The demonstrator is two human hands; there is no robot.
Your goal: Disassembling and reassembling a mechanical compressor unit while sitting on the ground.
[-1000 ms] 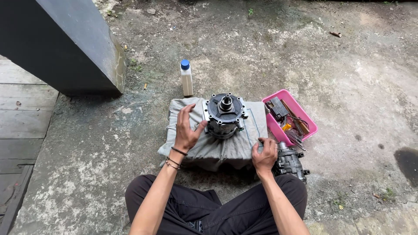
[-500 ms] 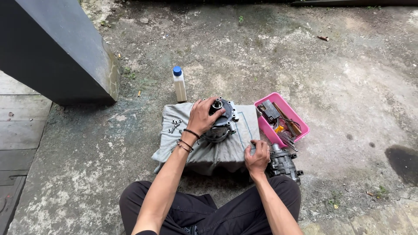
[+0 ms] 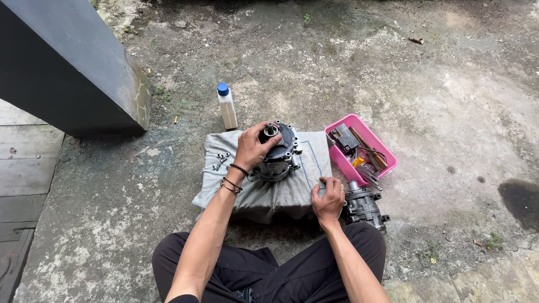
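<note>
A round metal machine part [image 3: 279,154] with a central shaft stands on a folded grey cloth [image 3: 264,193] on the concrete ground. My left hand [image 3: 251,147] grips the part's top and left side. My right hand [image 3: 329,197] rests on the cloth's right edge with fingers curled, next to a second grey metal housing [image 3: 364,209] on the ground. Whether my right hand holds something small I cannot tell. Several loose bolts [image 3: 220,161] lie on the cloth's left part.
A pink tray [image 3: 387,160] with tools sits right of the cloth. A white bottle with a blue cap [image 3: 227,106] stands behind the cloth. A dark slanted pillar [image 3: 67,67] rises at the left, with wooden boards [image 3: 22,163] beside it. My crossed legs [image 3: 264,269] are below.
My left hand moved from the cloth's left side up onto the metal part and now grips it. The right hand stayed at the cloth's right edge.
</note>
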